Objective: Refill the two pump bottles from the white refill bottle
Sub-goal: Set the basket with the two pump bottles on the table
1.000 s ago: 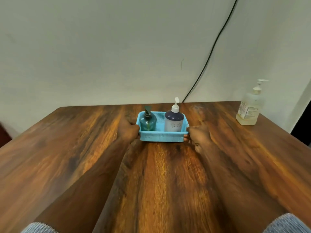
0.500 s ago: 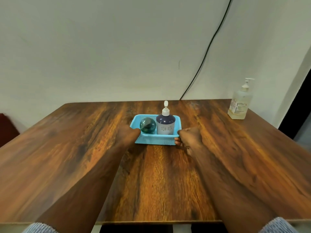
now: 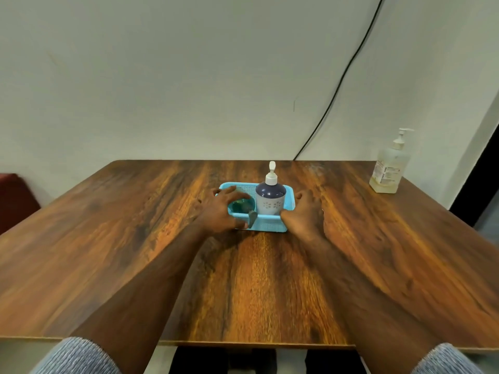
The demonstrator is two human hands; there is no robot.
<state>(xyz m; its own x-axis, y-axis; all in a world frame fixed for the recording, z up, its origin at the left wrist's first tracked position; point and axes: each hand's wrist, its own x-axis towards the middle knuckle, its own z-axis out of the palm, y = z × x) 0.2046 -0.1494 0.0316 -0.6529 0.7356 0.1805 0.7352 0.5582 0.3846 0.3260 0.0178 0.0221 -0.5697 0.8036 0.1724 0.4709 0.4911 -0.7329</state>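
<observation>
A light blue basket stands mid-table. Inside it on the right, a navy-and-white pump bottle stands upright. On the left lies a teal pump bottle, tipped so that its dark pump head points toward me over the basket's front wall. My left hand reaches over the basket's left end, its fingers and thumb curled round the teal bottle. My right hand holds the basket's right end, thumb at the front corner. A clear bottle of pale yellow liquid with a white pump and a label stands at the far right.
The wooden table runs to a plain wall at the back. A black cable hangs down the wall behind the basket. A dark red seat shows at the left. The near table edge is below my forearms.
My left hand has left the basket's left end and now grips the teal bottle, which has tipped toward me. My right hand stays on the basket's right end.
</observation>
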